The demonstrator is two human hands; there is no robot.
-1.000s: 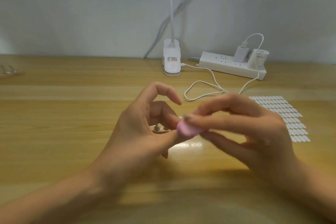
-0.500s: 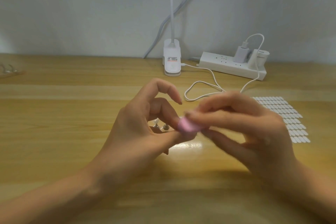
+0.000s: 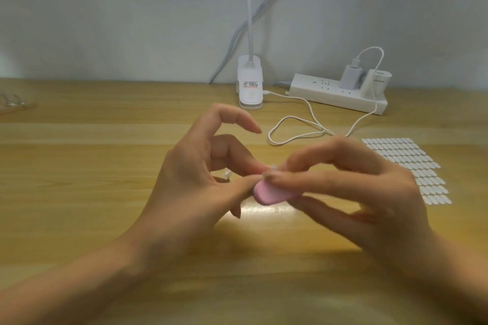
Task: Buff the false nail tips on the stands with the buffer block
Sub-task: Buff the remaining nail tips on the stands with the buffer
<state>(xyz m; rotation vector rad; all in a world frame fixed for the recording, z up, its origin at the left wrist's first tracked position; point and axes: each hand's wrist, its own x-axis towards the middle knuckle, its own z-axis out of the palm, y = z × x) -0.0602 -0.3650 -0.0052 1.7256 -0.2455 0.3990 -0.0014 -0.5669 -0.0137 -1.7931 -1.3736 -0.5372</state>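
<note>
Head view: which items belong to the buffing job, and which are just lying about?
In use:
pink buffer block, gripped by right hand
nail stand, pinched by left hand

Lying about:
lamp clip
power strip
white cable
sticker sheet

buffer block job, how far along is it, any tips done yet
Done: nothing shows as finished; no buffed tips can be told apart.
In hand: the right hand grips the pink buffer block against a small nail tip pinched by the left hand.
Left: a small clear piece lies behind the left hand, possibly another stand. It is too blurred to tell, so the remaining count is unknown.
</note>
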